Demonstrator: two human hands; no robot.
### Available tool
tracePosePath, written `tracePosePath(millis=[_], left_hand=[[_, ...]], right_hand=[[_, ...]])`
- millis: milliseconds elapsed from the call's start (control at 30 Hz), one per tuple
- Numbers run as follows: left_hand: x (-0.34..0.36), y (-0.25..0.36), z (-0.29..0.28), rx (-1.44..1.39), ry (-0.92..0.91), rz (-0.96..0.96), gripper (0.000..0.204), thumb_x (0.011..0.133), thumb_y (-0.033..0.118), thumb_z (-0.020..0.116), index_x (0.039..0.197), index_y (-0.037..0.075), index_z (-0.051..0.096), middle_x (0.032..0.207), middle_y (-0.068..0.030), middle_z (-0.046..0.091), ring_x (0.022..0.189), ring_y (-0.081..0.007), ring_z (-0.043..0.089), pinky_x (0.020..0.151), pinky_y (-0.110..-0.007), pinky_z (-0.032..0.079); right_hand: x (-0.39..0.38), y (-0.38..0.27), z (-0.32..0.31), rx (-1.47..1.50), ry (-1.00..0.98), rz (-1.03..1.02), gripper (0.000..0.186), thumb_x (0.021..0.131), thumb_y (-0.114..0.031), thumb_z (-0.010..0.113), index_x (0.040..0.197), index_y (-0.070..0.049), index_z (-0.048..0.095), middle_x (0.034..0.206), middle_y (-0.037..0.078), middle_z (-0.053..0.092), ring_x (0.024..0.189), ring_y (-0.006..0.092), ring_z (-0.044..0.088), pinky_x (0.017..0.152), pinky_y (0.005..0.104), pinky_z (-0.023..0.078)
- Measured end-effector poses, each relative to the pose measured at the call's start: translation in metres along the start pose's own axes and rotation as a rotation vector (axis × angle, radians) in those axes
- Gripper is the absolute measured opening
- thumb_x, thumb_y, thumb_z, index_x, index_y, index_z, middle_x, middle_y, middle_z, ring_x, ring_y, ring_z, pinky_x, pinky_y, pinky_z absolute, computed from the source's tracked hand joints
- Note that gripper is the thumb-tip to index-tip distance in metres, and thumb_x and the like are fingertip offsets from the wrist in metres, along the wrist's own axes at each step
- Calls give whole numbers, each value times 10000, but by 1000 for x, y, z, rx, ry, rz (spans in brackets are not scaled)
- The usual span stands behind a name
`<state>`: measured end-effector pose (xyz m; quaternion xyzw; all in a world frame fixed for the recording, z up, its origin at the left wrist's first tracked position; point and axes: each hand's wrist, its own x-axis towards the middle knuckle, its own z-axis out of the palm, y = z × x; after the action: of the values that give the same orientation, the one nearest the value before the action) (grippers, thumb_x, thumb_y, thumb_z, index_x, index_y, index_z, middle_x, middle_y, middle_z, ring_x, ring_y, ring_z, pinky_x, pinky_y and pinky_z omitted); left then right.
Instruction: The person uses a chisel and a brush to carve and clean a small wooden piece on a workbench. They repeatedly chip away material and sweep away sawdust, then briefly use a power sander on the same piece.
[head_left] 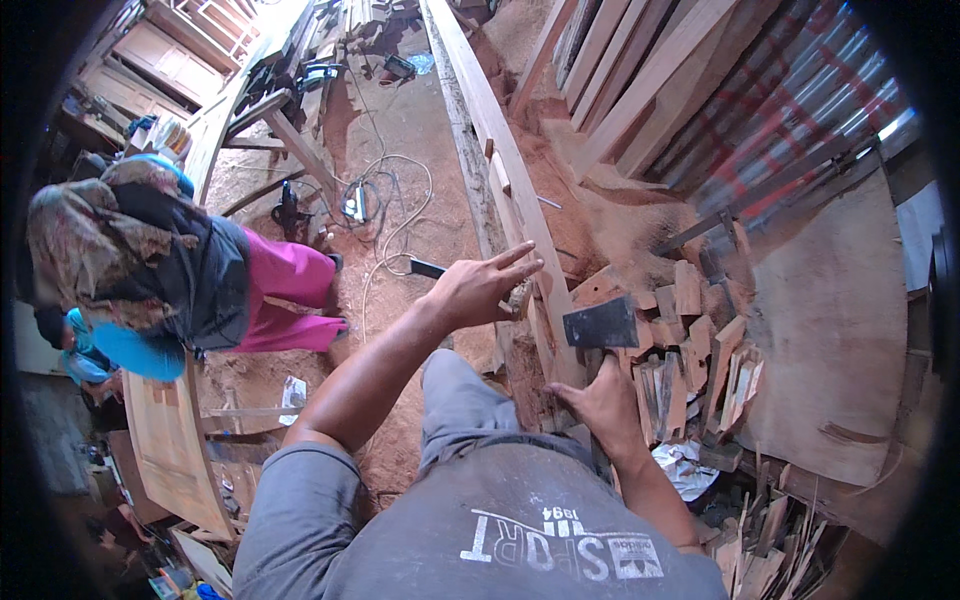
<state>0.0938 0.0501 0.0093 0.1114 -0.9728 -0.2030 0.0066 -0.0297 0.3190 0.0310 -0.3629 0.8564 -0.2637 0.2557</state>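
Observation:
My left hand (484, 288) is stretched out with its fingers spread, resting against the edge of a long wooden beam (497, 150) that runs away from me. A small rough piece shows under its fingertips; I cannot tell what it is. My right hand (604, 402) grips the handle of a hatchet, whose dark blade (600, 323) stands upright just right of the beam. The blade is close to my left hand's fingertips and does not touch them.
Wood offcuts (700, 345) are piled to the right of the hatchet, beside a large plywood sheet (835, 330). Planks (640, 80) lean at the back right. A person in pink trousers (285, 290) bends over at the left, near cables (385, 200) and a door panel (170, 440).

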Motion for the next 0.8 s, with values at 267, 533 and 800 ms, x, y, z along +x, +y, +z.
tracePosePath(millis=[267,533,800], left_hand=[[90,-111,-55,134,26,-78,878,792,190,803,1586,279,441,1690,-58,369,1047,-320,744,868,-455,626],[148,-189,-91,86,-129,200,850,709,195,853,1504,174,551,1593,-71,510,1297,-307,630,1032,-442,556],[169,-225,-92,66,-232,444,946,635,323,921,1477,78,567,1539,-139,554,1319,-346,608,1093,-439,513]], right_hand=[[-4,-8,18,-65,11,210,765,747,-397,921,1238,96,602,1082,314,717,1033,477,703,915,496,558],[-10,-43,15,47,51,298,807,711,-372,949,1295,77,619,1209,246,715,1140,394,690,1012,442,530],[-11,-26,41,345,86,414,894,666,-306,991,1372,58,581,1274,206,711,1200,308,682,1055,397,513]])
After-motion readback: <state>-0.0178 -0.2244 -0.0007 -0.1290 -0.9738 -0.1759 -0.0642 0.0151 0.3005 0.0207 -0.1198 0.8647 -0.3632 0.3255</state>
